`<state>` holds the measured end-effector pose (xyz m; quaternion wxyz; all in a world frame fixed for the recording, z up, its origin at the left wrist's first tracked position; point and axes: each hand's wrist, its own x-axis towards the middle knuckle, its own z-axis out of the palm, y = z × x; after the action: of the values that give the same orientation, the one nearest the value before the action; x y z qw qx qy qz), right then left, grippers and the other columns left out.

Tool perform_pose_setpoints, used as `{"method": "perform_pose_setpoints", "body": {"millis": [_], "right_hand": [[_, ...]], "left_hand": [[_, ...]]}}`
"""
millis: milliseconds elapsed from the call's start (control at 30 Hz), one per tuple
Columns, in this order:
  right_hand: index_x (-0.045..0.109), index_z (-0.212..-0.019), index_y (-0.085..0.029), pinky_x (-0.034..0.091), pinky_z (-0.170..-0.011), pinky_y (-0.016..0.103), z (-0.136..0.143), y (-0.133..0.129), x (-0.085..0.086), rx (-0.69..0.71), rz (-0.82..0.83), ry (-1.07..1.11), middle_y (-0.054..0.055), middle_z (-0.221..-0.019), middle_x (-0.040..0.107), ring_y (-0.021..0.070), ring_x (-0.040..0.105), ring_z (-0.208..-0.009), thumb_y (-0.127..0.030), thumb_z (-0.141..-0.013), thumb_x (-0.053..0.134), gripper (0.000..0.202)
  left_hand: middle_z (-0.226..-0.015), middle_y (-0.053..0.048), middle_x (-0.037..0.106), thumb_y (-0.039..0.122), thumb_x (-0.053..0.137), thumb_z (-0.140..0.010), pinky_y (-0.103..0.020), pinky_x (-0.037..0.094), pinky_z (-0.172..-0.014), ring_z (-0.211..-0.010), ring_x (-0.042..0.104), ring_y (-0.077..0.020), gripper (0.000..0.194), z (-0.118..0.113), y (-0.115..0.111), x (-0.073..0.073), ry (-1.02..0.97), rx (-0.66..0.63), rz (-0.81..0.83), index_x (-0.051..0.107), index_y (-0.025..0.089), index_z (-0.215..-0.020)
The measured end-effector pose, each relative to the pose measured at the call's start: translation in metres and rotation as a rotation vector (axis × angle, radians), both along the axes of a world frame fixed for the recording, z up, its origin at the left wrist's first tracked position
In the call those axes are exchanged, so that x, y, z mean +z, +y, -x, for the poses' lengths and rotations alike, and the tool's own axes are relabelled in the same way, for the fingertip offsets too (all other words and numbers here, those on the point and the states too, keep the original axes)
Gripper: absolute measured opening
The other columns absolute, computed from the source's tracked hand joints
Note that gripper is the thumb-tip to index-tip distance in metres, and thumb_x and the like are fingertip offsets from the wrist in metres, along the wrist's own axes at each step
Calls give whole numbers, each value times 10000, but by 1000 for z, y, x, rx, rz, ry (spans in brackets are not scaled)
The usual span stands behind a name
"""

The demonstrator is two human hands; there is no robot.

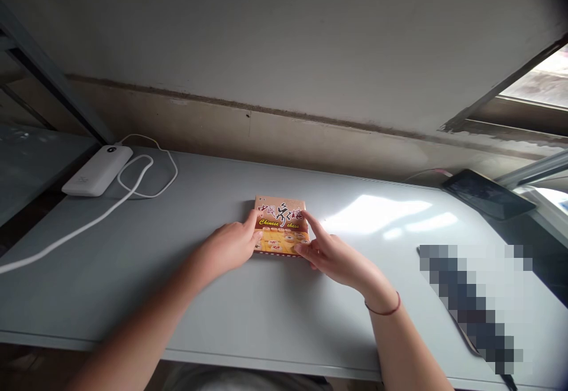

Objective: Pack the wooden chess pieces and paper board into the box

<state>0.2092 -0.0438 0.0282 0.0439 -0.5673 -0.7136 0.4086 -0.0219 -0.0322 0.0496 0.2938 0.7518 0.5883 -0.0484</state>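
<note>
holding chess box (280, 225) | left-hand fingers (251, 221) | right-hand fingers (316, 225) | opposite edges

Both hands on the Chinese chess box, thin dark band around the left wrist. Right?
Not quite: wrong wrist. The head view shows the thin dark band around the right wrist, not the left. The rest stands: the left hand and the right hand are both on the Chinese chess box.

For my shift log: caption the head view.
Left hand and right hand hold a Chinese chess box by its sides at a grey table.
</note>
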Motion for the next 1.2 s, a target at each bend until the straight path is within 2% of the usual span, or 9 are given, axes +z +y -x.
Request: {"method": "perform_pose_setpoints", "body": {"millis": [200, 333, 400, 467, 533, 633, 767, 967, 1200], "right_hand": [[262, -1442, -207, 352, -484, 269, 6, 5, -8, -73, -196, -75, -9, -626, 579, 156, 489, -505, -408, -947, 330, 539], [331, -1395, -212, 331, -479, 252, 3, 11, -10, -75, -231, 8, -40, -570, 529, 149, 463, -487, -469, -940, 349, 522], [410, -1330, -210, 333, -485, 245, 0, 17, -13, -137, -261, 57, -46, -554, 516, 146, 464, -492, -516, -930, 362, 506], [521, -1192, -204, 333, -503, 242, -3, 24, -19, -250, -339, 20, -27, -578, 544, 145, 483, -518, -503, -931, 367, 426], [599, -1009, -206, 315, -520, 240, -2, 34, -27, -342, -430, -111, 6, -633, 597, 145, 511, -558, -415, -938, 376, 314], [634, -845, -210, 269, -516, 248, 2, 49, -38, -361, -500, -370, 47, -716, 657, 160, 553, -613, -334, -936, 380, 298], [690, -800, -207, 256, -530, 259, 8, 71, -43, -300, -528, -585, 89, -774, 691, 181, 597, -659, -336, -950, 339, 403], [723, -790, -201, 265, -540, 276, 6, 90, -43, -326, -549, -579, 105, -800, 702, 192, 615, -694, -353, -940, 353, 427], [683, -766, -212, 237, -527, 264, 0, 80, -45, -300, -560, -525, 74, -759, 681, 162, 564, -642, -379, -944, 344, 417]], "left_hand": [[-815, -80, 696, 306, 233, -983, -272, 387, -558, -700, 651, -244, 470, -6, 9, -20, 53, 40, -152, 279, 178, -1433], [-864, -88, 708, 360, 224, -988, -285, 415, -589, -746, 663, -254, 504, -2, 13, -21, 22, 42, -147, 262, 174, -1455], [-864, -77, 716, 410, 221, -986, -291, 429, -608, -766, 669, -258, 523, 5, 17, -20, 6, 67, -147, 255, 191, -1460], [-909, -72, 724, 415, 215, -986, -299, 446, -653, -828, 674, -260, 496, 11, 26, -21, 19, 94, -197, 323, 212, -1425], [-1032, -69, 713, 354, 218, -987, -295, 452, -715, -924, 663, -245, 421, 16, 38, -25, 49, 72, -291, 489, 229, -1284], [-984, -81, 715, 284, 244, -978, -296, 440, -707, -887, 663, -245, 382, 20, 60, -34, 87, 53, -347, 618, 208, -1005], [-959, -94, 713, 256, 328, -958, -290, 419, -713, -888, 659, -237, 297, 20, 84, -46, 115, 43, -448, 617, 190, -942], [-894, -71, 721, 299, 395, -928, -282, 377, -622, -802, 659, -235, 262, 25, 96, -60, 96, 57, -548, 637, 215, -872], [-868, -42, 697, 304, 418, -914, -268, 362, -634, -805, 620, -199, 254, 32, 89, -66, -7, 49, -594, 635, 221, -812]]}}
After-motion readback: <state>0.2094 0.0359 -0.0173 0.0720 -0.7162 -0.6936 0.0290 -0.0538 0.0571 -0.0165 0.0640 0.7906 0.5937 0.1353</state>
